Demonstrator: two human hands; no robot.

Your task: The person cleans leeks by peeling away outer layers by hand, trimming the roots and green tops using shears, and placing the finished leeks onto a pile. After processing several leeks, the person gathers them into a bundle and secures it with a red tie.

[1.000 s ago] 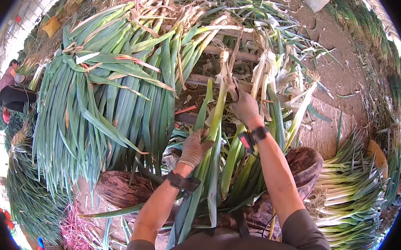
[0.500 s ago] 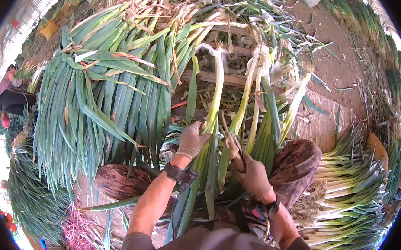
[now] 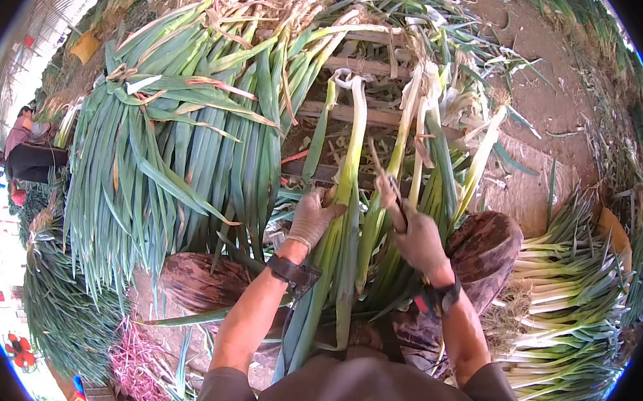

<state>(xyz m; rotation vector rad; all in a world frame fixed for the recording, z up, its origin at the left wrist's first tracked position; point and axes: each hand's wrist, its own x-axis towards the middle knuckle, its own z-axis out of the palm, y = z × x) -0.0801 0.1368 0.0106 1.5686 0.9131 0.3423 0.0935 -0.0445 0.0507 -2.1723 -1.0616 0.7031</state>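
My gloved left hand (image 3: 314, 221) is closed around the green part of a leek (image 3: 355, 128), whose white root end points away from me. A strip of leaf (image 3: 316, 144) hangs from that end, folded over and running down beside the stalk to my left hand. In my gloved right hand (image 3: 419, 243) is a slim knife-like tool (image 3: 388, 193), its thin end pointing up and to the left; its exact kind is hard to make out. Several more leeks (image 3: 405, 124) lean between my knees, close to the right hand.
A large pile of untrimmed leeks (image 3: 191, 147) lies left of centre. Wooden slats (image 3: 372, 116) with leaf scraps are ahead. Cleaned leeks (image 3: 567, 307) are stacked at right. Pink ties (image 3: 135, 362) lie at lower left. Another person (image 3: 31, 147) sits at far left.
My right hand has moved slightly up with the tool, which has swung a little away from the held leek. My left hand keeps its hold; the view has shifted slightly.
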